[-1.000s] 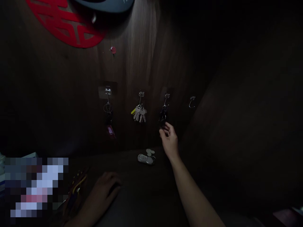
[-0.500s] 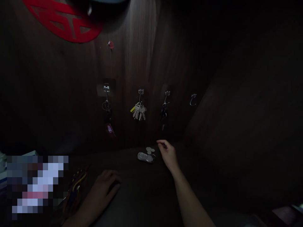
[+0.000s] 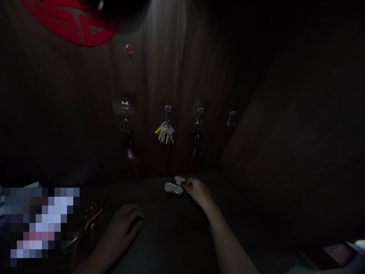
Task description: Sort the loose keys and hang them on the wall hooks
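On the dark wooden surface lies a silver-rimmed car key fob (image 3: pixel 173 188). Several pale round discs (image 3: pixel 179 179), like coins or tags, sit just behind it. My right hand (image 3: pixel 198 192) is at the fob's right end, its thumb and fingers pinched on the small ring there; the fingers partly cover the ring. My left hand (image 3: pixel 127 220) rests on the surface to the left, palm down, thumb apart from the fingers, holding nothing. The fob still lies on the surface.
Metal hooks line the dark wall. A ring with a pink tag (image 3: pixel 130 153), a bunch of silver keys (image 3: pixel 165 133) and dark keys (image 3: pixel 195 137) hang there; the rightmost hook (image 3: pixel 231 118) is bare. A multicoloured bundle (image 3: pixel 90 224) lies left. A red paper cutout (image 3: pixel 76 28) is above.
My right hand has moved down and left to the fob's ring end, and its fingers have closed there. My left hand has stayed in place. The view has shifted slightly.
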Available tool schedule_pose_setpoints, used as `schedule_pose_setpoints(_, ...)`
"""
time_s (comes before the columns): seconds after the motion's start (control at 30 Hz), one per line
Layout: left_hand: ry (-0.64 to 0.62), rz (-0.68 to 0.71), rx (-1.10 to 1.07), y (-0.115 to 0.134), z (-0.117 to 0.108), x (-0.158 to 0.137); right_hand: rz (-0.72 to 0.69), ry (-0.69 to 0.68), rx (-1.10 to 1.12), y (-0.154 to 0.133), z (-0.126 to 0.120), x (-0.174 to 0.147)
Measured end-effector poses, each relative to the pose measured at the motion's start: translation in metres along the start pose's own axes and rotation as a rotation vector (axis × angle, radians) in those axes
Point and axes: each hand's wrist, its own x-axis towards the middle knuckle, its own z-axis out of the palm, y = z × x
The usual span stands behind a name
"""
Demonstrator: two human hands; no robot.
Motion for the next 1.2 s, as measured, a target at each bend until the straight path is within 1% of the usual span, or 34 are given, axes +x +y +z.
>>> schedule_pose_setpoints(0.1,-0.004,0.009,-0.008,-0.002,0.001,0.000,0.002,-0.019,-0.034,-0.003,0.002,0.000)
schedule_pose_setpoints(0.27,-0.002,0.006,-0.017,-0.002,0.001,-0.001,-0.003,-0.059,-0.027,-0.008,0.005,0.000)
schedule_pose_setpoints(0.5,-0.015,0.004,-0.005,0.007,-0.004,0.001,-0.037,-0.087,-0.040,-0.007,-0.003,-0.005)
schedule_pose_setpoints(0.67,-0.015,-0.007,-0.025,0.007,-0.004,0.001,-0.017,-0.076,-0.053,-0.003,-0.001,-0.003)
schedule_pose_setpoints(0.77,-0.015,-0.008,-0.031,0.007,-0.004,0.001,-0.026,-0.034,-0.017,-0.001,0.001,0.000)
schedule_pose_setpoints(0.87,-0.026,-0.021,-0.023,0.008,-0.005,0.001,-0.067,0.030,0.051,0.000,-0.001,0.003)
schedule_pose_setpoints(0.97,-0.018,-0.018,-0.021,0.010,-0.005,0.001,-0.179,0.103,0.186,-0.001,-0.003,0.002)
schedule_pose_setpoints(1.03,-0.012,-0.008,-0.026,0.010,-0.006,0.001,-0.285,0.142,0.333,-0.003,-0.003,0.000)
schedule_pose_setpoints(1.1,-0.015,-0.013,-0.035,0.010,-0.006,0.001,-0.350,0.151,0.501,-0.008,0.000,-0.003)
schedule_pose_setpoints(1.2,-0.010,-0.048,-0.069,0.011,-0.007,0.002,-0.320,0.121,0.765,-0.019,0.006,-0.007)
